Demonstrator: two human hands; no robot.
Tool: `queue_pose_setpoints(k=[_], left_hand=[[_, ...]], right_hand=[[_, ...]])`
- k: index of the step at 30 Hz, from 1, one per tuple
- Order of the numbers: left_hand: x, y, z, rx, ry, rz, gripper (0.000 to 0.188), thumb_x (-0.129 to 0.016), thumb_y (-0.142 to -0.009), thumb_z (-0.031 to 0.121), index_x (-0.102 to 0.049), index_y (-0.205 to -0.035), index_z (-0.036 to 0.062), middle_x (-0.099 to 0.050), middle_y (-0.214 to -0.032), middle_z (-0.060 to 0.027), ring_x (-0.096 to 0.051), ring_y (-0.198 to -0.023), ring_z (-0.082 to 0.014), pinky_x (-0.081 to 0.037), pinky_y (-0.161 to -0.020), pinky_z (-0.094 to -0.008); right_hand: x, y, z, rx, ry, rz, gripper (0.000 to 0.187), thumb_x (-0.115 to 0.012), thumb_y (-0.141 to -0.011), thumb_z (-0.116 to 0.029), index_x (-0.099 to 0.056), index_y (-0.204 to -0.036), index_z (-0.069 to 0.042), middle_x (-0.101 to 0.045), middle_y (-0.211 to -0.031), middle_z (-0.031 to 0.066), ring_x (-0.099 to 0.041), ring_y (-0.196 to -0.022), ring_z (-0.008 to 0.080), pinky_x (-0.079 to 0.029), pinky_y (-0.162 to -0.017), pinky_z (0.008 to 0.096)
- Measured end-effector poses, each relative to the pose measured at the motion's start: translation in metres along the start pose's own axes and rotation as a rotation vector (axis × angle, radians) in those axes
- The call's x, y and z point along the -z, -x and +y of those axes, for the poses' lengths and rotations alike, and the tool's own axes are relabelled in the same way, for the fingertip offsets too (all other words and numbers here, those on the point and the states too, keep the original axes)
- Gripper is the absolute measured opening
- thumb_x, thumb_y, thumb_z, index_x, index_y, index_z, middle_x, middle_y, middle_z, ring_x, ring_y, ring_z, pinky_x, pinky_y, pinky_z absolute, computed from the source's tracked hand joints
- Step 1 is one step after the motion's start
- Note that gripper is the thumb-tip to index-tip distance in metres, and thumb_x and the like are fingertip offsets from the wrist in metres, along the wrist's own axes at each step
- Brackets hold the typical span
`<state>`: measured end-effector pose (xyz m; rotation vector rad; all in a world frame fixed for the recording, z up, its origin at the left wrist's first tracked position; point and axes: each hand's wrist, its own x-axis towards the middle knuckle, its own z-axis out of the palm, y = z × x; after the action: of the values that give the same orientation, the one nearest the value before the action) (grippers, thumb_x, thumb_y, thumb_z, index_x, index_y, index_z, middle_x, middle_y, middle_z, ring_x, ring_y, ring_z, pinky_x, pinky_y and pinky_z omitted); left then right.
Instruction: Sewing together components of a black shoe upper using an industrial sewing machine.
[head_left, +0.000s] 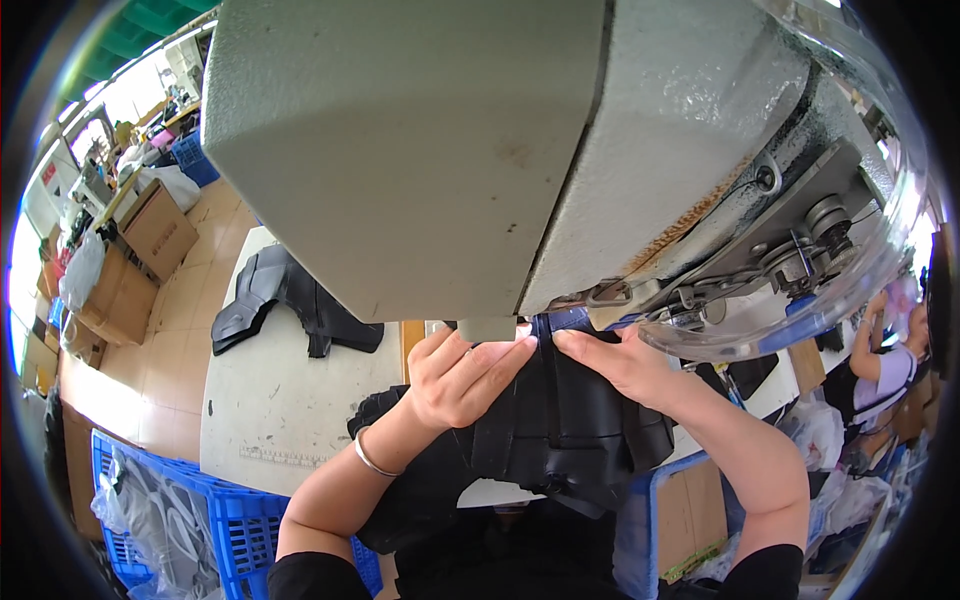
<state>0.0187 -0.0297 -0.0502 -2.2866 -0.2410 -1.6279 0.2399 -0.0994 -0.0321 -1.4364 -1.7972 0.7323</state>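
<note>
A black panelled piece of leather-like material lies under the sewing machine head and hangs over the table's near edge. My left hand grips its far part, fingers bent and pressed together; a silver bangle is on that wrist. From the right, my right hand pinches the same piece, its thumb pointing at the left fingertips across a narrow gap. The machine head hides the needle and the far end of the piece.
Another black piece lies on the white table to the left. Blue crates holding plastic-wrapped things stand at lower left. Cardboard boxes sit on the floor farther left. Another person is at the far right.
</note>
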Motion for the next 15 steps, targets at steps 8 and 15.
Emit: queue_pose_setpoints(k=[8, 15], left_hand=[[0.000, 0.003, 0.001, -0.026, -0.050, 0.020, 0.031, -0.074, -0.059, 0.002, -0.073, -0.090, 0.0017, -0.064, -0.077, -0.0019, -0.060, -0.066, -0.0140, -0.040, -0.049, -0.0242], [0.001, 0.001, 0.001, 0.000, -0.046, -0.029, 0.031, -0.074, -0.059, 0.002, -0.073, -0.090, 0.0006, -0.065, -0.081, -0.0046, -0.063, -0.072, -0.0162, -0.048, -0.056, -0.0258]], right_hand=[[-0.003, 0.003, 0.010, -0.020, -0.116, -0.022, 0.030, -0.064, -0.094, -0.017, -0.059, -0.120, -0.003, -0.062, -0.113, 0.0027, -0.056, -0.105, 0.0099, -0.044, -0.095, 0.0294], [0.005, -0.009, -0.001, 0.041, 0.059, -0.078, 0.030, -0.062, -0.095, -0.026, -0.061, -0.113, -0.003, -0.063, -0.107, 0.0028, -0.057, -0.099, 0.0099, -0.047, -0.087, 0.0296]])
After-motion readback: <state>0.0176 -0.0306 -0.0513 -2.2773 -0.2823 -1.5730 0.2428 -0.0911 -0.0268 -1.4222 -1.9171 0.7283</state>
